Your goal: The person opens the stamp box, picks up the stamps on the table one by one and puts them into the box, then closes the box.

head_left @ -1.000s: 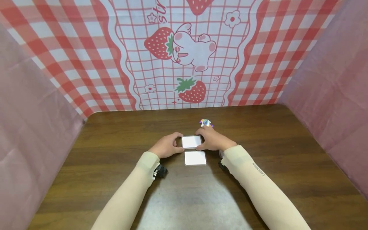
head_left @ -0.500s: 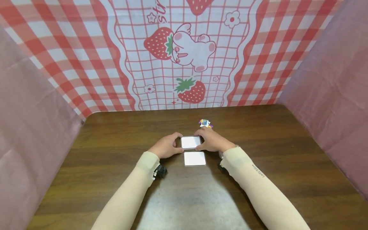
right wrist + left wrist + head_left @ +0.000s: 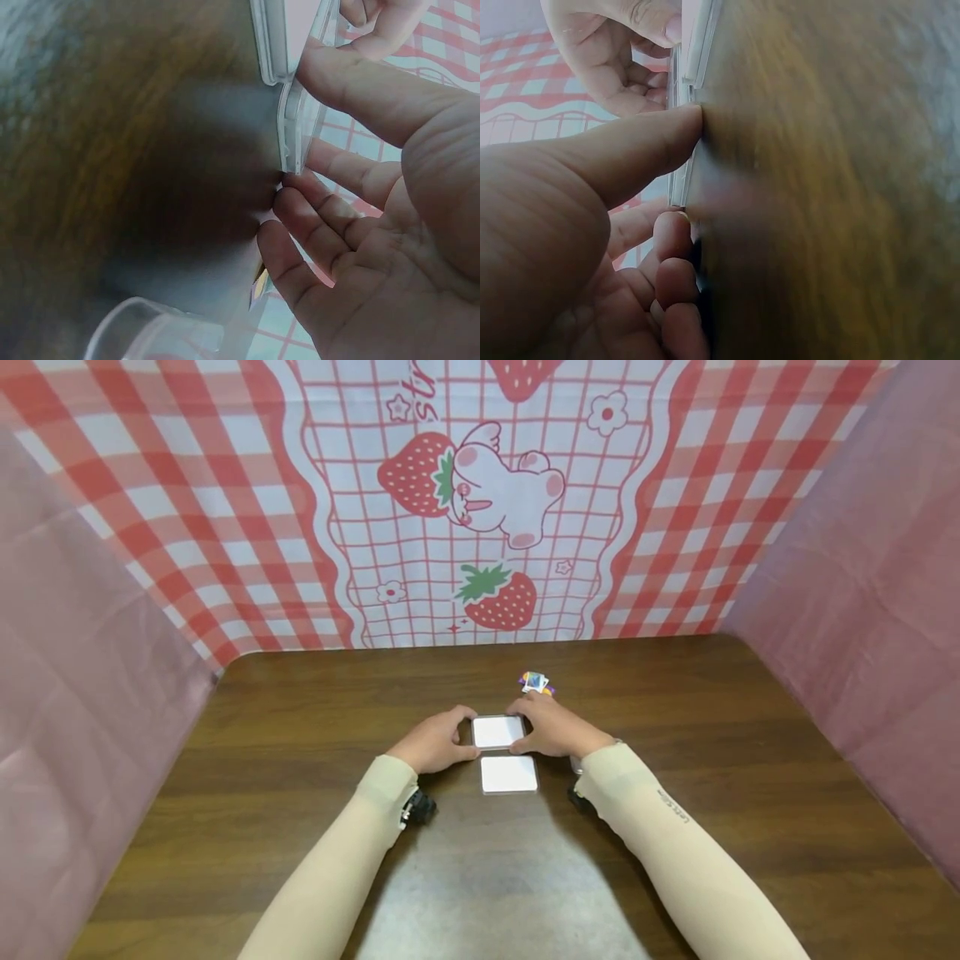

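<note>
Side by side on the table lie two flat white rectangles in clear, thin cases. My left hand (image 3: 435, 742) grips the left end of the farther case (image 3: 498, 732), thumb on the near edge and fingers on the far edge. At its right end, my right hand (image 3: 558, 727) holds it the same way. The nearer case (image 3: 509, 774) lies just in front, untouched by the fingers in the head view. Seen edge-on in the right wrist view, the farther case (image 3: 291, 135) stays low over the wood, the thumb beside its corner.
Beyond the right hand lies a small colourful packet (image 3: 535, 682) in purple, yellow and white. A clear rounded plastic piece (image 3: 157, 330) sits under the right wrist, mostly hidden in the head view. A strawberry-patterned cloth (image 3: 495, 510) hangs behind the table (image 3: 300, 693).
Both hands and the farther case shift very slightly left from a second ago, along with a small shift of the whole view. Over the last half second they stay put.
</note>
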Action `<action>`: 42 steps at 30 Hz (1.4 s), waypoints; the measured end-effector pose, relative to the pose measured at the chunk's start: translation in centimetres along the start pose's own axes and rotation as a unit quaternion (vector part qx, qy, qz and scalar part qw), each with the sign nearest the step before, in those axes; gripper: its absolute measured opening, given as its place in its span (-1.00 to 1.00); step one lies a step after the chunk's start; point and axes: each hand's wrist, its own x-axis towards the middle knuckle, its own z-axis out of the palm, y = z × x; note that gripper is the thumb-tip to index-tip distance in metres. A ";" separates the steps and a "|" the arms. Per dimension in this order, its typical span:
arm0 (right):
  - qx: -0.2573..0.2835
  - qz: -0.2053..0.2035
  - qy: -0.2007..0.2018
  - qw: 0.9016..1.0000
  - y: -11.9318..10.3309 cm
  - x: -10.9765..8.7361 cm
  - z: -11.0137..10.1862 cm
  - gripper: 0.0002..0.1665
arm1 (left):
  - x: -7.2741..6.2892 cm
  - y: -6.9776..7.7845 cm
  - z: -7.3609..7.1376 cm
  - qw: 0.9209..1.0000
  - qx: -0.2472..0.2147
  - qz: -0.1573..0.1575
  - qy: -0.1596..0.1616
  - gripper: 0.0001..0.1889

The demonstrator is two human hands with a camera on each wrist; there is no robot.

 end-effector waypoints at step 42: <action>-0.002 -0.033 0.019 0.999 0.2 0.6 -0.4 -0.36 | -0.2 -0.5 -0.3 0.998 -0.056 -0.020 0.002 -0.37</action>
